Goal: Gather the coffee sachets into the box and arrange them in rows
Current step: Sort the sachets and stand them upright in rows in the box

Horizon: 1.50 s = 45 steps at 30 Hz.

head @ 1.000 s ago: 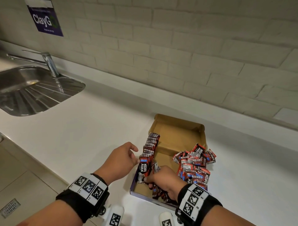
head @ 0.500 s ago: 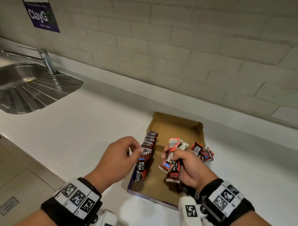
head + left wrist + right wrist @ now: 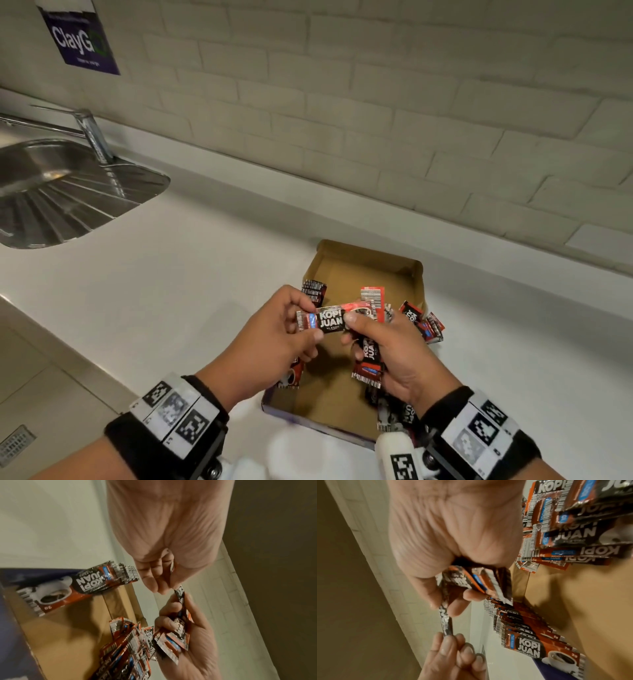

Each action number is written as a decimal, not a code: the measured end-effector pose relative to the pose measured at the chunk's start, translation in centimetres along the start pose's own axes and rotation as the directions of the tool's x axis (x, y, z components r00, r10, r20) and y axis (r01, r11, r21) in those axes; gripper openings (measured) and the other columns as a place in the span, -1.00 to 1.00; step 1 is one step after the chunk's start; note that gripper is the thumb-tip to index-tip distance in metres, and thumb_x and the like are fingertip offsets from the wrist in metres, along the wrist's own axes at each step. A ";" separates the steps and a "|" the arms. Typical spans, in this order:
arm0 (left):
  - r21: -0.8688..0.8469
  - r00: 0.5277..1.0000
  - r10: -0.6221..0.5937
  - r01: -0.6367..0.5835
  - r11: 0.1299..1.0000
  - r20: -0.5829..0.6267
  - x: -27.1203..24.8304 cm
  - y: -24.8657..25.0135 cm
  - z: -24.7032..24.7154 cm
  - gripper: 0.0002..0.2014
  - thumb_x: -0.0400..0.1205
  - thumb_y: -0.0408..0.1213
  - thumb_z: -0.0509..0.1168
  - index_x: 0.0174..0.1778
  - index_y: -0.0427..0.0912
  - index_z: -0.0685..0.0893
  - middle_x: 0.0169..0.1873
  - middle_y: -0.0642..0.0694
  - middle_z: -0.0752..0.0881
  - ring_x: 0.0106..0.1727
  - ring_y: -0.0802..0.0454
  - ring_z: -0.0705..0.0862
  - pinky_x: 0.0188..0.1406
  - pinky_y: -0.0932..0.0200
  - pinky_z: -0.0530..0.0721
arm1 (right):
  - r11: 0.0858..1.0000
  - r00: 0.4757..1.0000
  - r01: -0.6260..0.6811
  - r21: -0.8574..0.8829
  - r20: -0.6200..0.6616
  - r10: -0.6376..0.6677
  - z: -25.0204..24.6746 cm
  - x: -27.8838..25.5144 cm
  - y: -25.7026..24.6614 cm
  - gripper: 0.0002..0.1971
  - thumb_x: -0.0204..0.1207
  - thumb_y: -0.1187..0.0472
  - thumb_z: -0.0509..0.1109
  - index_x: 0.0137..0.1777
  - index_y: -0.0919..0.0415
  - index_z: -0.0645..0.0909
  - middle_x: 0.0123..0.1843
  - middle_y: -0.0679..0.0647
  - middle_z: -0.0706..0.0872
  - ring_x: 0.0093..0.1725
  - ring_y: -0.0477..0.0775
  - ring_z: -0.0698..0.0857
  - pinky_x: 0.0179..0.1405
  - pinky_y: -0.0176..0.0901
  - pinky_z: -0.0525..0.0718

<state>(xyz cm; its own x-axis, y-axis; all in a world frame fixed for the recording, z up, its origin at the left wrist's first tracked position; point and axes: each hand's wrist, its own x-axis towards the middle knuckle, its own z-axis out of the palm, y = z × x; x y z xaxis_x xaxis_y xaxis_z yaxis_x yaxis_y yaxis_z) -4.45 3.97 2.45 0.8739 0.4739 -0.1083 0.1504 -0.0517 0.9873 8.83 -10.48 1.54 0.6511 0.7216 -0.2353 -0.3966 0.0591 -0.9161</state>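
Both hands hover over the box [image 3: 366, 270], so much of it is hidden. The left hand [image 3: 274, 342] covers most of the row of sachets [image 3: 313, 291] along the box's left wall; only the row's far end and near end show. The right hand [image 3: 394, 356] hides much of the loose pile [image 3: 424, 322] by the box's right wall. How many sachets sit in the right hand's bundle [image 3: 368, 359] cannot be told. The sink [image 3: 68, 192], far left of the box, is cut by the picture's edge, as is the poster [image 3: 78, 37] above it. The near end of the box is smeared by blur.
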 end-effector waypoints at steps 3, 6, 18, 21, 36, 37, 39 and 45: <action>-0.053 0.999 -0.025 0.022 0.998 -0.046 0.2 -0.3 -1.0 -0.69 0.60 -0.63 0.39 0.10 -0.17 0.54 -0.27 -0.06 0.75 -0.35 -0.11 0.73 -0.27 0.04 0.69 | 1.000 0.995 0.005 0.010 -0.096 -0.004 -0.6 0.3 0.2 -0.92 0.56 0.44 0.49 -0.07 0.27 0.75 -0.32 0.20 0.74 -0.43 0.03 0.65 -0.51 -0.19 0.55; -0.111 0.996 -0.054 0.046 0.993 -0.077 0.2 -0.6 -2.0 -0.77 0.55 -0.64 0.44 0.02 -0.33 0.60 -0.36 -0.15 0.75 -0.34 -0.19 0.77 -0.25 -0.01 0.73 | 1.000 0.992 -0.017 -0.024 -0.127 0.014 -1.1 0.5 0.5 -0.89 0.55 0.44 0.52 0.01 0.28 0.72 -0.41 0.14 0.68 -0.47 0.05 0.57 -0.43 -0.10 0.56; 0.311 0.989 0.046 -0.001 0.950 -0.138 1.0 0.1 -5.5 -0.94 0.60 -0.28 0.51 -0.17 -0.03 0.83 -0.36 -0.06 0.79 -0.37 0.12 0.70 -0.28 0.29 0.66 | 0.918 0.959 -0.283 -0.278 -0.120 0.259 0.5 1.3 3.1 -0.77 0.55 0.56 0.33 -0.01 0.21 0.62 -0.30 0.10 0.65 -0.48 -0.04 0.52 -0.48 -0.18 0.45; 0.564 0.995 -0.004 0.059 0.824 -0.099 1.2 -1.8 -5.2 -0.88 0.53 -0.13 0.57 -0.25 0.07 0.76 -0.37 0.08 0.77 -0.36 0.21 0.69 -0.30 0.30 0.60 | 0.841 0.897 -0.434 -0.323 -0.073 0.435 1.4 1.9 4.4 -0.82 0.56 0.51 0.42 0.03 0.25 0.58 -0.39 0.05 0.62 -0.54 -0.07 0.48 -0.56 -0.23 0.41; 0.534 0.991 -0.031 0.096 0.840 -0.130 2.2 -6.8 -3.9 -0.75 0.53 -0.19 0.56 -0.08 0.10 0.60 -0.31 -0.01 0.78 -0.34 0.24 0.66 -0.30 0.37 0.54 | 0.790 0.900 -0.434 -0.434 -0.170 0.402 4.0 2.8 9.4 -0.76 0.40 0.45 0.58 -0.13 0.21 0.58 -0.38 0.16 0.60 -0.59 -0.02 0.47 -0.58 -0.23 0.40; 0.514 0.990 -0.038 0.103 0.851 -0.134 2.2 -7.0 -4.0 -0.74 0.52 -0.21 0.56 -0.06 0.10 0.59 -0.30 -0.01 0.79 -0.32 0.23 0.68 -0.25 0.33 0.56 | 0.797 0.901 -0.432 -0.422 -0.170 0.398 4.0 2.9 9.6 -0.74 0.39 0.45 0.58 -0.12 0.20 0.56 -0.36 0.17 0.60 -0.59 -0.02 0.47 -0.58 -0.24 0.40; 0.473 0.988 -0.058 0.120 0.873 -0.142 2.1 -7.4 -4.3 -0.70 0.52 -0.22 0.57 -0.02 0.10 0.57 -0.28 -0.03 0.80 -0.32 0.24 0.70 -0.17 0.26 0.59 | 0.808 0.904 -0.426 -0.407 -0.160 0.396 3.9 2.9 9.7 -0.74 0.39 0.44 0.60 -0.13 0.20 0.57 -0.32 0.20 0.61 -0.59 -0.02 0.47 -0.58 -0.23 0.40; 0.430 0.983 -0.107 0.162 0.888 -0.149 1.7 -8.2 -4.8 -0.66 0.50 -0.19 0.60 0.04 0.10 0.58 -0.23 -0.05 0.80 -0.27 0.15 0.72 -0.16 0.22 0.63 | 0.841 0.896 -0.443 -0.310 -0.178 0.407 3.3 3.2 10.3 -0.65 0.36 0.46 0.60 0.03 0.24 0.54 -0.23 0.27 0.59 -0.54 -0.01 0.43 -0.56 -0.23 0.41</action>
<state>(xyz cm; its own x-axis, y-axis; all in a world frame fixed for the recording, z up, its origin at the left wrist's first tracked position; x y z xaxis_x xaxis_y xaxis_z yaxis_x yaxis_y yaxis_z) -6.40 9.48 -5.31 0.7742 0.6021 -0.1952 0.4740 -0.3472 0.8092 4.70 -5.30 -7.56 0.5377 0.5474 -0.6413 -0.4220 -0.4837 -0.7668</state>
